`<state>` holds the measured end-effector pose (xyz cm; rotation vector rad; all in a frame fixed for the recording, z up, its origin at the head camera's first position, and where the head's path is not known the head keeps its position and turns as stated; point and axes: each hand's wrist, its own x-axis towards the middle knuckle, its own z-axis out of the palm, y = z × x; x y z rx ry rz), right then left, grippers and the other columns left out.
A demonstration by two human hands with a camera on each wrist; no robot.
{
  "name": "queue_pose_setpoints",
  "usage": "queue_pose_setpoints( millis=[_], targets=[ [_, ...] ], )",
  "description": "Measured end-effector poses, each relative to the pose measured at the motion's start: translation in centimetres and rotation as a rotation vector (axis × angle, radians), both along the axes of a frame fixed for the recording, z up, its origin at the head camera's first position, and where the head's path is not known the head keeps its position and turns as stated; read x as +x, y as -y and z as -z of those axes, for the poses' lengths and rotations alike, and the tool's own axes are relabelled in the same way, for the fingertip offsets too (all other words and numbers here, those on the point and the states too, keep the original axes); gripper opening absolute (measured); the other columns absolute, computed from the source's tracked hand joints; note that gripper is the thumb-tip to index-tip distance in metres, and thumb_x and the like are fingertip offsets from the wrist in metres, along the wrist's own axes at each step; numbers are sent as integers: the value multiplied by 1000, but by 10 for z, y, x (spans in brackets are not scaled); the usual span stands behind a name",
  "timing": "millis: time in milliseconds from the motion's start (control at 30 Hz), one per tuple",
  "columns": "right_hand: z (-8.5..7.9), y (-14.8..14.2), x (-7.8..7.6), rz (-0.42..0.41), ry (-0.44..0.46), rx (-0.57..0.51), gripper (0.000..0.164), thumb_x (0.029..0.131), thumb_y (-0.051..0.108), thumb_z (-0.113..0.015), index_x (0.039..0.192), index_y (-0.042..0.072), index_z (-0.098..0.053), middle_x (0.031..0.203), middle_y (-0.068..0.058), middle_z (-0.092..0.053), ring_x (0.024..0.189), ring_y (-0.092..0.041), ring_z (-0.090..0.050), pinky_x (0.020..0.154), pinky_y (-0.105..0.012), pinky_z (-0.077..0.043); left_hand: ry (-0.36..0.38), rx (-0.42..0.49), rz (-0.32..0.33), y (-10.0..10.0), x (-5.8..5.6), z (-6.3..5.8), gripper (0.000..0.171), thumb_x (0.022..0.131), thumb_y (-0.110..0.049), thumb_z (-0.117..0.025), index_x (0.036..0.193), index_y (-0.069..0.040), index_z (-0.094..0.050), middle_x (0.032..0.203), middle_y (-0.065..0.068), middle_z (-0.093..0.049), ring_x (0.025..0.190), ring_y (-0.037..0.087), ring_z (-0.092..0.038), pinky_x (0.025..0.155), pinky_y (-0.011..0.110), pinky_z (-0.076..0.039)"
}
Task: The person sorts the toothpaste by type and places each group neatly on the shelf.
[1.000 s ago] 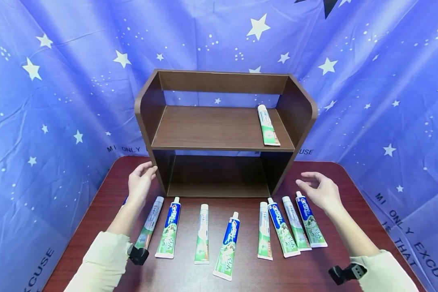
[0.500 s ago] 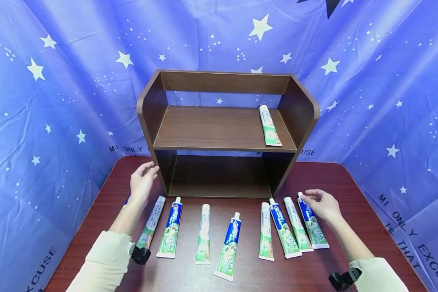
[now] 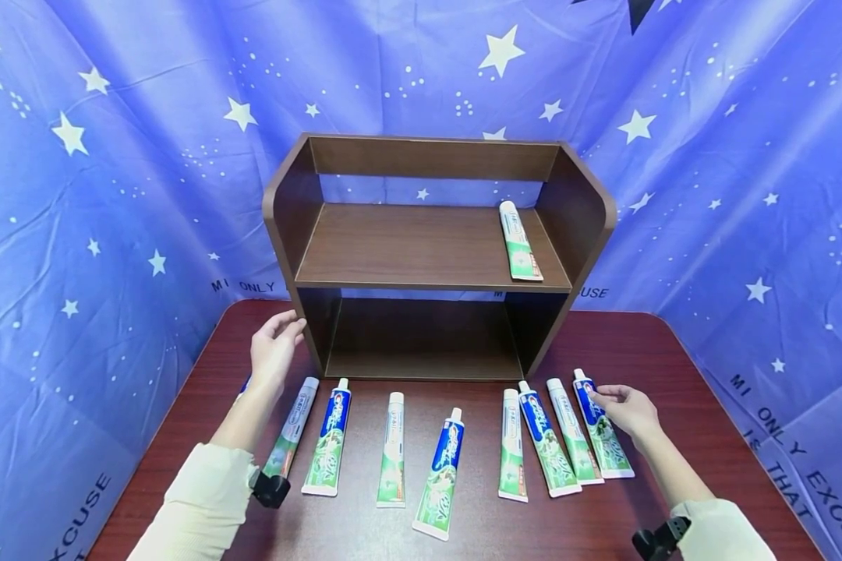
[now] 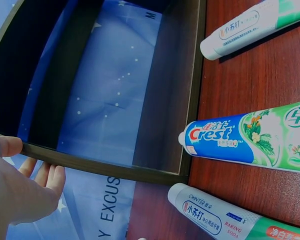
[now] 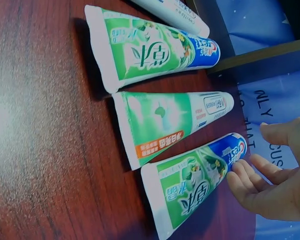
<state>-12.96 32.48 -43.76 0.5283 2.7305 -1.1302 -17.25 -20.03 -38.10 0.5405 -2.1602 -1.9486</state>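
My left hand [image 3: 272,358] holds the front edge of the left side panel of a brown wooden shelf [image 3: 421,284]. In the left wrist view the thumb and fingers [image 4: 42,175] lie on opposite sides of that panel. By the upper part of the far-right blue-and-green Crest toothpaste tube [image 3: 605,428] is my right hand [image 3: 631,411]. Its fingers [image 5: 245,180] are at the tube's edge, while the thumb stands apart from it. Left of that tube lies a white-and-green toothpaste tube [image 3: 574,432], then another Crest tube [image 3: 549,440].
On the upper shelf board lies one white-and-green tube [image 3: 521,243]. Several more tubes lie along the dark red table [image 3: 351,530], including a Crest tube [image 3: 438,475] near the middle. A blue starry curtain [image 3: 407,70] surrounds the table.
My right hand has come down and toward me, from above the far-right Crest tube to beside its upper part. The left hand stays on the shelf's side panel.
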Motion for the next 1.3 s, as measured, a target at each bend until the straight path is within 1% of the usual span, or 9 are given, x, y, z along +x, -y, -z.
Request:
queue_pose_setpoints(
  millis=[167, 267, 467, 600, 733, 833, 1033, 1200, 1300],
  targets=[
    [4, -3, -2, 1, -8, 26, 48, 89, 29, -63, 118, -9, -58, 94, -17, -71, 101, -35, -59, 75, -30, -47, 9, 3, -2, 1, 0, 0, 39, 95, -16, -54, 132, -2, -54, 130, 13, -57, 85, -9, -56, 104, 30, -50],
    [8, -7, -3, -18, 8, 35, 46, 87, 24, -64, 118, -10, -57, 90, -13, -73, 93, -26, -62, 74, -28, -46, 9, 10, 6, 2, 0, 0, 40, 96, -17, -54, 132, -2, -53, 131, 14, -56, 86, -8, -56, 105, 30, -50],
    [17, -12, 0, -35, 40, -14, 49, 86, 17, -66, 122, -12, -52, 89, -14, -70, 71, -7, -55, 63, -22, -46, 13, 3, 10, 0, 0, 0, 40, 96, -17, -54, 132, -3, -54, 132, 14, -56, 87, -8, -57, 103, 28, -50],
    [17, -11, 1, -32, 33, -14, 48, 85, 17, -68, 118, -14, -52, 82, -11, -68, 62, -8, -57, 57, -23, -47, 2, 8, 7, -1, -1, -1, 38, 95, -16, -54, 131, -2, -55, 130, 14, -57, 86, -7, -57, 104, 30, -50],
    [18, -11, -1, -46, 30, 53, 44, 83, 18, -69, 111, -14, -55, 78, -10, -67, 58, -8, -57, 57, -23, -45, 1, 14, 7, -2, -1, -1, 38, 95, -16, -54, 131, -1, -54, 131, 14, -56, 86, -7, -56, 105, 32, -50],
    [20, -11, -4, -55, 38, 103, 42, 83, 20, -70, 107, -12, -58, 75, -8, -67, 60, -8, -57, 58, -23, -44, 9, 14, 6, -1, -1, -1, 38, 95, -16, -54, 131, -2, -54, 131, 13, -56, 88, -6, -57, 105, 31, -50],
    [22, -12, -7, -48, 77, 117, 40, 81, 25, -73, 99, -9, -62, 68, -4, -65, 66, -15, -59, 57, -24, -45, 11, 11, -1, -1, -1, 0, 38, 95, -16, -54, 130, -3, -55, 127, 11, -57, 90, -5, -56, 105, 31, -50],
    [20, -12, -8, -50, 99, 131, 37, 80, 28, -75, 92, -6, -65, 71, -7, -66, 78, -25, -58, 59, -25, -45, 5, 8, -14, -1, -2, 0, 36, 95, -15, -55, 128, -2, -56, 121, 8, -58, 88, -6, -56, 105, 33, -50],
    [18, -11, -9, -55, 111, 141, 35, 79, 28, -75, 87, -4, -65, 73, -9, -65, 78, -26, -57, 58, -25, -45, 2, 8, -16, -1, -2, -1, 36, 94, -15, -55, 128, -2, -57, 119, 7, -59, 87, -6, -56, 104, 33, -50]
  ],
)
